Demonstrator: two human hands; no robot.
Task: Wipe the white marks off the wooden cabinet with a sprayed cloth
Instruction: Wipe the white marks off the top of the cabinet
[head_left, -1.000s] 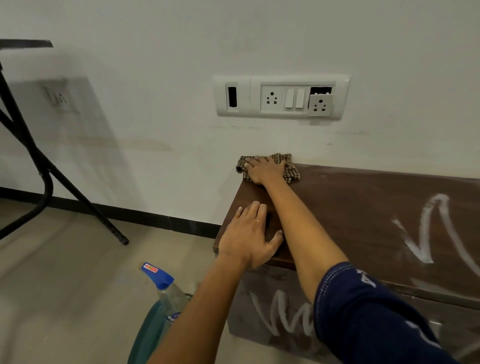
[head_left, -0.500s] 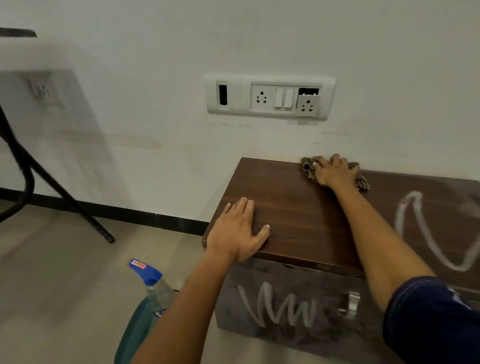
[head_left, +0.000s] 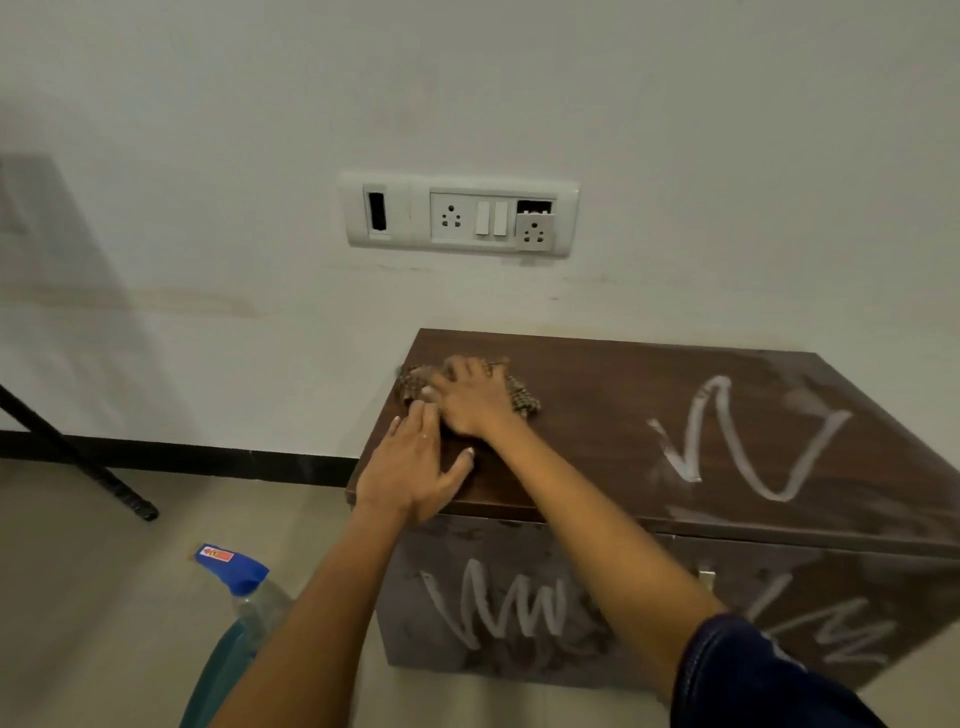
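Note:
A low dark wooden cabinet (head_left: 597, 415) stands against the wall. A white zigzag mark (head_left: 737, 441) crosses the right of its top, and more white scribbles (head_left: 493, 605) cover its front. My right hand (head_left: 475, 400) presses flat on a brown checked cloth (head_left: 522, 397) near the top's back left corner. My left hand (head_left: 415, 470) lies flat, fingers apart, on the front left edge of the top, just in front of the right hand. A spray bottle (head_left: 244, 587) with a blue head stands on the floor at lower left, partly hidden behind my left forearm.
A white switch and socket panel (head_left: 460, 215) is on the wall above the cabinet. A black metal leg (head_left: 78, 457) slants down to the floor at the left. A teal object (head_left: 218, 670) sits by the bottle. A small metal handle (head_left: 706, 577) shows on the cabinet front.
My right hand slid the cloth back to the left along the rear of the top, from the middle toward the left corner. The left hand stayed on the front edge.

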